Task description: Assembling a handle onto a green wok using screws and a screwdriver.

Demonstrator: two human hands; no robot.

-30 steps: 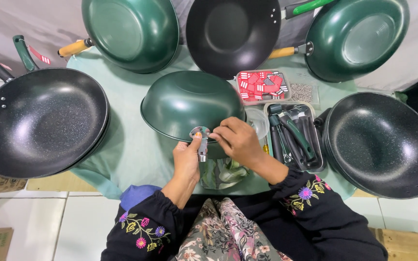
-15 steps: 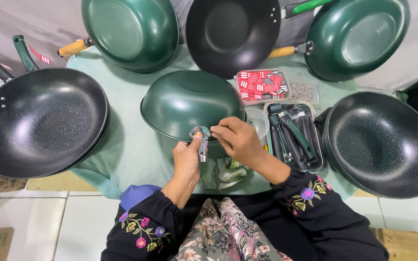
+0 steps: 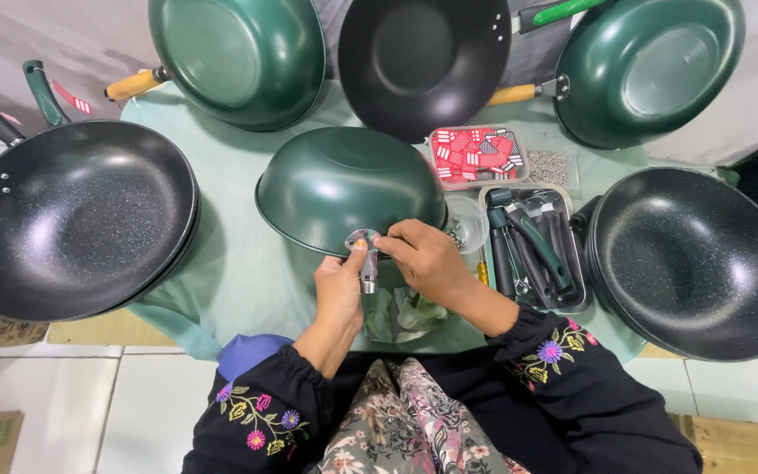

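A dark green pan (image 3: 344,184) lies upside down in the middle of the table. A small silver metal handle bracket (image 3: 365,254) is held against its near rim. My left hand (image 3: 340,285) grips the bracket's stem from below. My right hand (image 3: 427,259) pinches the top of the bracket with its fingertips, close to the pan's edge. A crumpled clear plastic bag (image 3: 401,314) lies under both hands.
Black pans sit at the left (image 3: 67,219), right (image 3: 695,259) and back (image 3: 423,61); green pans stand at the back left (image 3: 239,57) and back right (image 3: 651,70). A metal tray of handles (image 3: 532,250), a box of red tags (image 3: 475,156) and a small box of screws (image 3: 547,167) lie right of centre.
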